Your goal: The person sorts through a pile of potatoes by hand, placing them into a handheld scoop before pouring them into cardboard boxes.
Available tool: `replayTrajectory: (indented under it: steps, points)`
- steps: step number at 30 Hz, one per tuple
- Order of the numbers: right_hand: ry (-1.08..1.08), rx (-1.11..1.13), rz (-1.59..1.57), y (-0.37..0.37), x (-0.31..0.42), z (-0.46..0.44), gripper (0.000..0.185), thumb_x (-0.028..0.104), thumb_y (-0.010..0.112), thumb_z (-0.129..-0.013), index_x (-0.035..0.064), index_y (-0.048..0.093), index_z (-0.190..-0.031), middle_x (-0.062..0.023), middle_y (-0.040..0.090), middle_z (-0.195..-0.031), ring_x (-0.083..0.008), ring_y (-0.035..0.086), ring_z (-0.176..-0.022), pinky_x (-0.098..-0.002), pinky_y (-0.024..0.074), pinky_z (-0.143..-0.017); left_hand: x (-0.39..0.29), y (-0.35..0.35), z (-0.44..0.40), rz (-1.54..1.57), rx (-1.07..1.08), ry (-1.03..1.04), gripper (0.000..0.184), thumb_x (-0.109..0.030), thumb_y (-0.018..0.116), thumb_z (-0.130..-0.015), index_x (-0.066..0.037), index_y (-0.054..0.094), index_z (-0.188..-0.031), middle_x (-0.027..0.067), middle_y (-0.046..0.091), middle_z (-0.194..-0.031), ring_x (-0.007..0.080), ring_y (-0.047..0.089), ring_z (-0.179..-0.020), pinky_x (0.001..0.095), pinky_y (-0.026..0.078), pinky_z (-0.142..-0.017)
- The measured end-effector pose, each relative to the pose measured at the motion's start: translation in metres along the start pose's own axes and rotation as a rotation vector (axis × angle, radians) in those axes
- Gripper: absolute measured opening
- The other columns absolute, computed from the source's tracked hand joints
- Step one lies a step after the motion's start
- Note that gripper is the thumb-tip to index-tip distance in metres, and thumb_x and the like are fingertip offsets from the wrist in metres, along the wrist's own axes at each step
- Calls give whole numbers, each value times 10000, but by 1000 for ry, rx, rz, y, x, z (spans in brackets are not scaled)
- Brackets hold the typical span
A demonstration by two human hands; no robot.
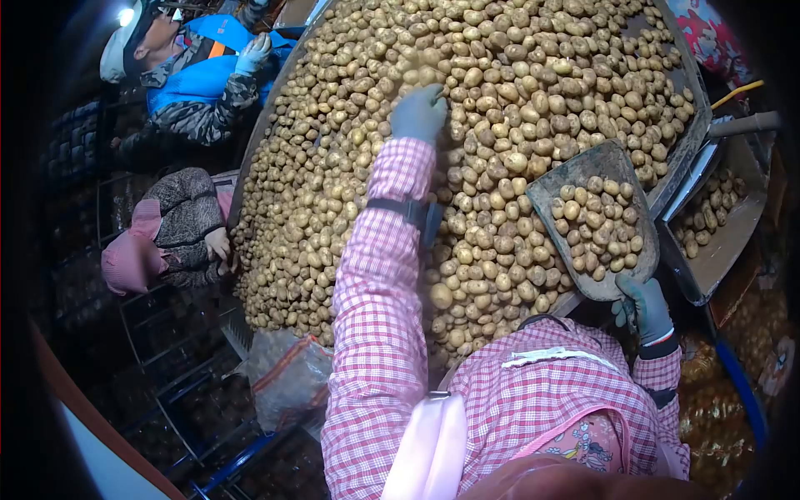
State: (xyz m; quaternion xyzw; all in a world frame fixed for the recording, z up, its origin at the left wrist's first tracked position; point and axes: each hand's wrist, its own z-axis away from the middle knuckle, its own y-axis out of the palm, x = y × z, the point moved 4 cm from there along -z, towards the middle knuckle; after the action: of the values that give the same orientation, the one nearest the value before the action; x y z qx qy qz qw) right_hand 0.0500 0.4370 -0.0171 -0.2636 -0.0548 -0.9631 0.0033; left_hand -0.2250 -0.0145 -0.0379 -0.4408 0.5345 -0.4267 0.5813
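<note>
My left hand [419,114], in a grey-blue glove, reaches far over a large heap of small potatoes [325,175]. Its fingers curl down among them, and what they hold, if anything, is hidden. In a similar glove, my right hand [646,308] is closed at the near end of a worn metal shovel [647,242], where the handle is hidden. The shovel lies tilted against the right side of the heap, its pan carrying many potatoes [598,221].
A raised rim [698,150] borders the heap. To its right is an open box [754,221] with potatoes inside. Two other people, one in a blue apron [187,83] and one in a pink head covering [132,260], are along the left side. A plastic bag [287,375] hangs at lower left.
</note>
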Motion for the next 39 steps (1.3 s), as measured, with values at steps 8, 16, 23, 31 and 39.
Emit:
replayTrajectory:
  steps: [8, 16, 23, 31, 39]
  points:
    - [-1, -22, 21, 1, 1, 1, 334, 286, 686, -987, -13, 715, -839, -67, 655, -594, -143, 585, -406, -244, 437, -380, -23, 16, -34, -267, 306, -119, 349, -148, 446, -1035, -75, 631, -1322, 174, 691, -1304, 341, 671, -1212, 456, 549, -998]
    - [-4, -26, -14, 3, 2, 2, 334, 284, 680, -987, -2, 711, -819, -65, 648, -582, -140, 580, -401, -242, 422, -373, -23, 5, -33, -228, 466, -145, 417, -260, 605, -948, -54, 693, -1300, 186, 660, -1380, 320, 666, -1236, 427, 532, -1044]
    - [7, -5, -21, -1, -3, -3, 315, 282, 684, -971, -30, 692, -933, -96, 660, -620, -167, 592, -408, -260, 462, -374, -70, -17, 60, 1018, 418, -326, 282, -231, 749, -900, -48, 748, -1114, 98, 748, -1035, 158, 677, -962, 372, 577, -778]
    - [20, -4, 2, -2, -2, -1, 336, 296, 698, -969, -32, 700, -896, -100, 666, -611, -176, 597, -403, -260, 455, -371, -61, -19, 20, 679, 86, -19, 460, -371, 710, -967, -72, 700, -1317, 121, 767, -1145, 217, 727, -1060, 338, 574, -923]
    - [48, -32, 19, 5, 7, 6, 353, 313, 700, -966, -8, 701, -818, -81, 654, -592, -164, 584, -401, -256, 443, -380, -30, 16, -55, 131, 162, -223, 499, -381, 630, -933, -104, 611, -1348, 218, 678, -1298, 368, 655, -1211, 455, 508, -1039]
